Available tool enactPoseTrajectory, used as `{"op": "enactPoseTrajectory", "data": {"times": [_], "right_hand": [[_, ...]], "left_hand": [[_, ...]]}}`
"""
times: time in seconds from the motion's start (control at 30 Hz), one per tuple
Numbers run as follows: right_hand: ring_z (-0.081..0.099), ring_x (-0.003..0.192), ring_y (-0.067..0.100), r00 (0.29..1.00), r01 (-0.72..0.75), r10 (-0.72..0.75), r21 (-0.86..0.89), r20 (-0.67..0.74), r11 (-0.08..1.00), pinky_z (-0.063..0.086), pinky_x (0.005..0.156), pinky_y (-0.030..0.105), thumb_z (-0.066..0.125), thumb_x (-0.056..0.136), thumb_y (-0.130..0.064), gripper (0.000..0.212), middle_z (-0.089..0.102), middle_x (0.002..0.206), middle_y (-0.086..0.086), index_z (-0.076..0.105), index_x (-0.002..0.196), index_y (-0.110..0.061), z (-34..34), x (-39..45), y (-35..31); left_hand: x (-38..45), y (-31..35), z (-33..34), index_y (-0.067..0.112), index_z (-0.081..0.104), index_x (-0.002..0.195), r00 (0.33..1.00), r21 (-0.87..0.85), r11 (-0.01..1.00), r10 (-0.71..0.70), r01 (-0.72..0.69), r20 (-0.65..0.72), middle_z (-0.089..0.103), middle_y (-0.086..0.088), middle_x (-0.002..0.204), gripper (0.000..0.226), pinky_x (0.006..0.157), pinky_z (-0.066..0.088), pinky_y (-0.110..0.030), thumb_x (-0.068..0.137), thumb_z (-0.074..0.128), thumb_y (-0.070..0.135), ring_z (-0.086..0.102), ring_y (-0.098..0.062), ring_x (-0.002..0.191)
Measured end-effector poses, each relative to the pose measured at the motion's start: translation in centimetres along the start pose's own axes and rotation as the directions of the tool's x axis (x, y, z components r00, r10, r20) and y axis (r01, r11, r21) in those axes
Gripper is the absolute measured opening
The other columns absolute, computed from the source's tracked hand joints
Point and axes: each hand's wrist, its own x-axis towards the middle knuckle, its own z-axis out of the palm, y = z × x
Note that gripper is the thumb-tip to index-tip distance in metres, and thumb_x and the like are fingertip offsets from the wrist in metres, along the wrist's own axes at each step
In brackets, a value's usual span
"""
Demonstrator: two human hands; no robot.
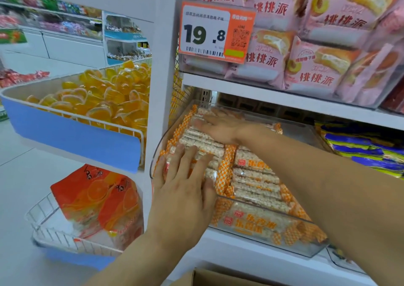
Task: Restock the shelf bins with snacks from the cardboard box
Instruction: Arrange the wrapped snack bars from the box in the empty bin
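I've got both palms flat, fingers straight, gripping nothing: left hand (183, 176) presses the puffed-rice bars (255, 176) at the clear bin (271, 241)'s front corner, right hand (220, 127) further back. Cardboard box (209, 278) sits just below.

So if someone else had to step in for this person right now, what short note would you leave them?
Left hand: open, fingers flat on the orange-checked puffed-rice snack packs at the front left of the clear plastic shelf bin.
Right hand: open, pressing the packs further back in the same bin.
Done: the bin holds several rows of packs.
The brown cardboard box sits just below; its contents are not visible.
Left: finish levelling the rows, then check the box for more stock.
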Motion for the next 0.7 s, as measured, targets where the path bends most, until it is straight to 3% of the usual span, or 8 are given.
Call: {"op": "enactPoseTrajectory", "data": {"times": [0.2, 0.33, 0.43, 0.53, 0.6, 0.7], "right_hand": [[-0.001, 0.155, 0.016, 0.999, 0.035, -0.035, 0.032, 0.012, 0.999, -0.005, 0.122, 0.056, 0.007, 0.092, -0.079, 0.078, 0.001, 0.167, -0.013, 0.012, 0.159, -0.038, -0.1, 0.0, -0.3], [0.002, 0.155, 0.015, 0.998, 0.057, -0.045, 0.264, -0.051, 0.963, 0.000, 0.124, 0.055, 0.012, 0.094, -0.078, 0.072, 0.007, 0.166, -0.016, 0.014, 0.157, -0.043, -1.1, -1.7, 1.4], [0.004, 0.155, 0.015, 0.990, 0.062, -0.037, 0.183, -0.137, 0.981, 0.006, 0.125, 0.052, 0.012, 0.096, -0.073, 0.071, 0.007, 0.168, -0.011, 0.012, 0.158, -0.040, -0.8, -4.6, 3.6], [0.002, 0.156, 0.022, 0.990, -0.057, 0.057, 0.003, -0.131, 0.998, 0.002, 0.123, 0.056, 0.013, 0.100, -0.067, 0.067, 0.003, 0.169, -0.008, 0.007, 0.159, -0.038, 0.5, -8.0, 6.7], [-0.008, 0.155, 0.021, 0.989, -0.133, 0.134, 0.015, -0.062, 0.991, -0.003, 0.122, 0.053, 0.013, 0.101, -0.065, 0.067, -0.004, 0.168, -0.009, 0.005, 0.161, -0.035, 1.6, -9.2, 7.9], [-0.017, 0.154, 0.021, 0.990, -0.126, 0.131, 0.101, -0.045, 0.987, -0.007, 0.125, 0.041, 0.014, 0.103, -0.062, 0.068, -0.011, 0.168, -0.006, 0.003, 0.161, -0.030, 2.7, -9.3, 8.1]], "left_hand": [[0.0, -0.2, 0.0, 0.034, 0.049, 0.140, 1.000, 0.006, 1.000, 0.001, -0.001, 0.010, 0.043, 0.007, 0.153, 0.048, 0.122, 0.014, -0.048, 0.098, 0.028, 0.043, 0.022, -0.016, 0.151], [0.2, 0.0, -0.2, 0.037, 0.047, 0.142, 0.999, -0.021, 0.999, -0.024, 0.024, 0.037, 0.039, 0.009, 0.155, 0.053, 0.123, 0.010, -0.047, 0.096, 0.024, 0.046, 0.016, -0.014, 0.152], [0.2, 0.1, -0.6, 0.038, 0.046, 0.143, 0.999, -0.047, 0.998, -0.030, 0.032, 0.044, 0.036, 0.009, 0.157, 0.057, 0.124, 0.007, -0.046, 0.094, 0.020, 0.049, 0.013, -0.013, 0.153], [0.1, 0.4, -0.8, 0.037, 0.046, 0.143, 0.998, -0.027, 0.999, -0.029, 0.031, 0.048, 0.036, 0.008, 0.158, 0.058, 0.124, 0.006, -0.046, 0.092, 0.020, 0.048, 0.013, -0.015, 0.153], [0.1, 0.8, -0.8, 0.035, 0.048, 0.141, 0.998, -0.030, 0.998, -0.048, 0.049, 0.038, 0.039, 0.006, 0.157, 0.058, 0.124, 0.007, -0.049, 0.091, 0.022, 0.047, 0.015, -0.016, 0.153], [0.3, 1.5, -0.6, 0.030, 0.054, 0.136, 0.996, -0.024, 0.996, -0.084, 0.085, 0.012, 0.044, 0.002, 0.153, 0.057, 0.123, 0.008, -0.052, 0.089, 0.025, 0.043, 0.021, -0.020, 0.152]]}}
